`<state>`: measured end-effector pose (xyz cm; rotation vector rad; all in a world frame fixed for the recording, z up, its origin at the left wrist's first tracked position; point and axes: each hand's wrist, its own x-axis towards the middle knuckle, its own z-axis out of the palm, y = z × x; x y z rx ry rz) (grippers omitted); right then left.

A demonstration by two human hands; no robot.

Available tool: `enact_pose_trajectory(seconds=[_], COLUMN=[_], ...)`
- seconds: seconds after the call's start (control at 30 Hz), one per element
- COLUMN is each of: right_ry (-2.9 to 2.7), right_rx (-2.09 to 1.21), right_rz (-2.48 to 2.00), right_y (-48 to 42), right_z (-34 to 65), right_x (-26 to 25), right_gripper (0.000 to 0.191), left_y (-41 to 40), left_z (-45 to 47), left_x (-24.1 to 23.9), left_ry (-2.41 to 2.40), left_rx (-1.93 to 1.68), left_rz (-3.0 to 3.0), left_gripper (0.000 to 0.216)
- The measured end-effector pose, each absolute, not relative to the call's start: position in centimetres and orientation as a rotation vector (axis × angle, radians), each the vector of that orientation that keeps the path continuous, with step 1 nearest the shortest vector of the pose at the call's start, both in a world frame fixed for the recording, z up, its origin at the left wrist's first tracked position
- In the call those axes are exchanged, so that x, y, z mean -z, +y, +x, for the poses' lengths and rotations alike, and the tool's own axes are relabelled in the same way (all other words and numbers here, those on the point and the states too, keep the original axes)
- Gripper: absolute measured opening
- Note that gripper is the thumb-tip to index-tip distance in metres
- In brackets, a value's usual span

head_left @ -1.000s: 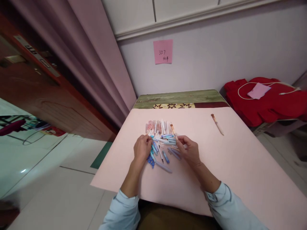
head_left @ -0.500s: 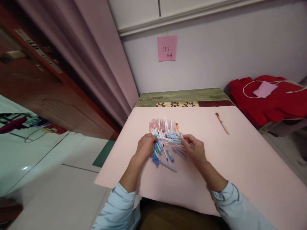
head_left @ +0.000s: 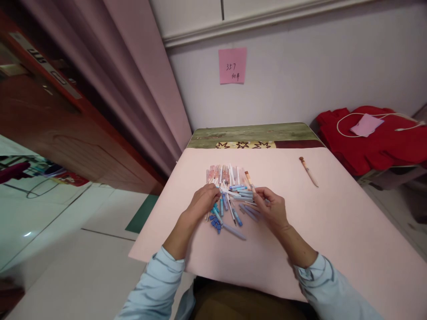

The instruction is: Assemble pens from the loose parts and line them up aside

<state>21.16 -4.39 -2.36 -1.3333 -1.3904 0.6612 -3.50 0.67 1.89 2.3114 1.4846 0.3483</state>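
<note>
My left hand (head_left: 204,198) is over the left side of a pile of pens, thumb and fingers closed together at the tip of a pale pen (head_left: 231,192). On the right side, my right hand (head_left: 272,208) pinches a pen with a brown top (head_left: 247,176). Between and below the hands lie loose blue pens (head_left: 237,217), white refills with dark tips and a pale blue barrel (head_left: 234,231). Small dark blue pieces (head_left: 215,223) are heaped below my left hand. Pinkish clear pen parts (head_left: 213,172) stand in a row behind the pile.
A pale pink sheet (head_left: 287,258) covers the table. One cream pen with a brown top (head_left: 308,172) lies apart at the right. Red cloth with a white cord (head_left: 347,146) is beyond the right edge. A wooden door (head_left: 83,133) and mauve curtain (head_left: 140,84) are at left.
My left hand has shifted slightly, and the blue pens and refills under its fingertips lie differently. My right hand stays almost still with the brown-topped pen.
</note>
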Motion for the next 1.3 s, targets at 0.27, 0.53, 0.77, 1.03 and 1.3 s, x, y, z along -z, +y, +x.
enact_pose_trajectory(seconds=[0.27, 0.53, 0.77, 1.03, 1.3], right_ry=[-1.408, -1.424, -1.413, -1.388, -1.426], right_rx=[-0.655, -0.638, -0.553, -0.408, -0.367], right_rz=[-1.339, -1.354, -1.348, -1.356, -1.378], right_y=[-4.4, -4.4, -4.4, -3.5, -3.3], right_z=[21.0, 21.0, 20.6, 21.7, 21.8], right_x=[2.3, 2.3, 1.9, 2.0, 2.0], right_gripper=[0.023, 0.025, 0.023, 0.021, 0.019], left_y=[0.8, 0.9, 2.1, 5.2, 4.2], left_z=[-4.0, -3.9, -2.8, 3.5, 3.3], left_x=[-1.6, -1.4, -2.4, -1.1, -0.1], left_ry=[1.445, 1.417, 1.387, 0.984, 0.912], left_rx=[-0.291, -0.363, -0.812, -1.263, -1.266], left_rz=[2.371, 2.374, 2.053, 1.109, 1.042], left_gripper=[0.027, 0.016, 0.014, 0.034, 0.035])
